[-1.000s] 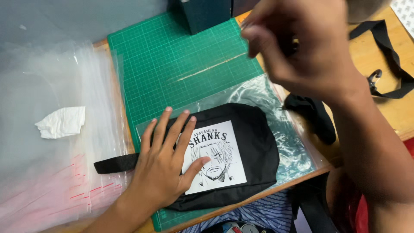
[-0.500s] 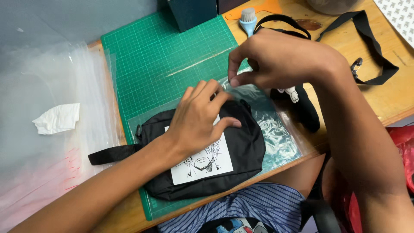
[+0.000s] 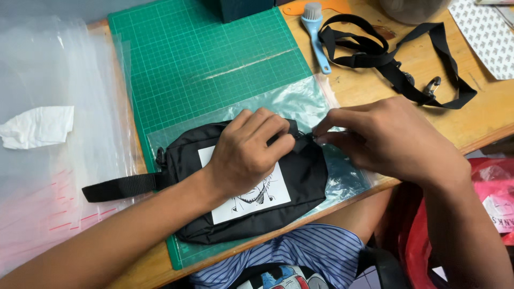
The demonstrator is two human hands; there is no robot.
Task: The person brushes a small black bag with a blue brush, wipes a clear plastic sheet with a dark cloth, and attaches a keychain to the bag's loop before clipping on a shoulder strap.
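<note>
I press my left hand (image 3: 243,155) flat on the black bag (image 3: 300,176) while my right hand (image 3: 385,142) pinches its zipper pull (image 3: 301,142); the thin plastic bag (image 3: 300,104) underneath could slip.

Count on bench: one black pouch (image 3: 300,176), one green cutting mat (image 3: 203,59), one clear plastic bag (image 3: 300,101) under the pouch, one loose black strap (image 3: 396,64), one blue brush (image 3: 316,32). One crumpled white tissue (image 3: 37,127); two hands in view, left hand (image 3: 243,155) and right hand (image 3: 385,139).
</note>
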